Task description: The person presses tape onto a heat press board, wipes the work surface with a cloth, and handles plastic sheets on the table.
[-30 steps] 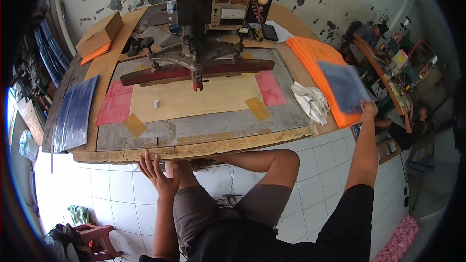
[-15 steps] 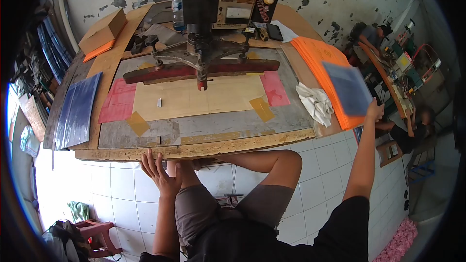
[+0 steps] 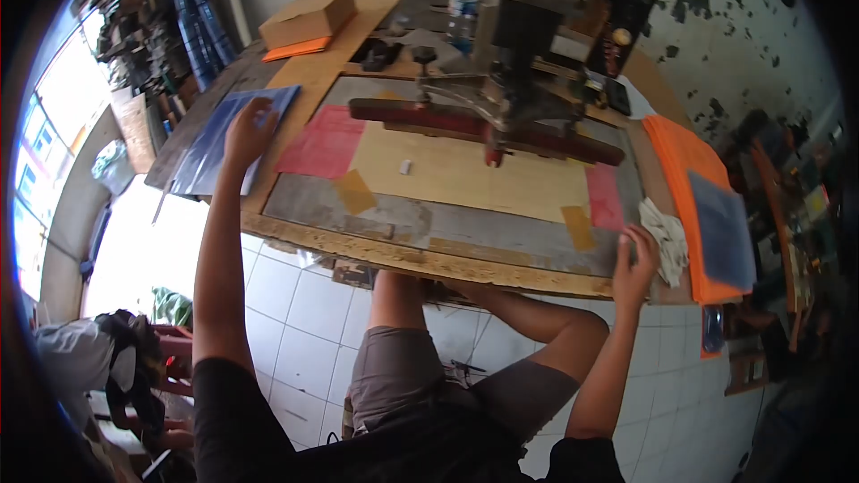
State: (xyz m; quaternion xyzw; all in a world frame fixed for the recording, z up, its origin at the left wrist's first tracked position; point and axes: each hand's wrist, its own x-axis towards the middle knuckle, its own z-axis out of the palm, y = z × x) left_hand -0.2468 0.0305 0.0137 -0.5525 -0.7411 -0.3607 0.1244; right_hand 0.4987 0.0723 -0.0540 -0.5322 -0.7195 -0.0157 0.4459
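My left hand [image 3: 250, 131] is over the stack of clear bluish plastic sheets [image 3: 211, 156] at the table's left, fingers loosely bent and apart; whether it touches the top sheet I cannot tell. My right hand [image 3: 635, 261] is at the front right edge of the table, beside a crumpled white cloth [image 3: 663, 237], with thumb and fingers apart and nothing between them. Another bluish plastic sheet [image 3: 721, 231] lies on the orange stack [image 3: 669, 156] at the right. Between my hands, a cream sheet [image 3: 447, 169] with a small pale piece [image 3: 405, 166] lies on the metal plate [image 3: 483, 249].
A press with a dark red bar [image 3: 403, 114] hangs over the plate. Pink sheets [image 3: 324, 145] and tan tape [image 3: 355, 192] flank the cream sheet. At the back stand a cardboard box [image 3: 307, 16] and a bottle [image 3: 463, 13]. A phone [image 3: 617, 96] lies at the back right.
My left hand has gone from the front edge to the left plastic stack. My right hand has let go of the sheet on the orange stack and come back left. The view has turned left.
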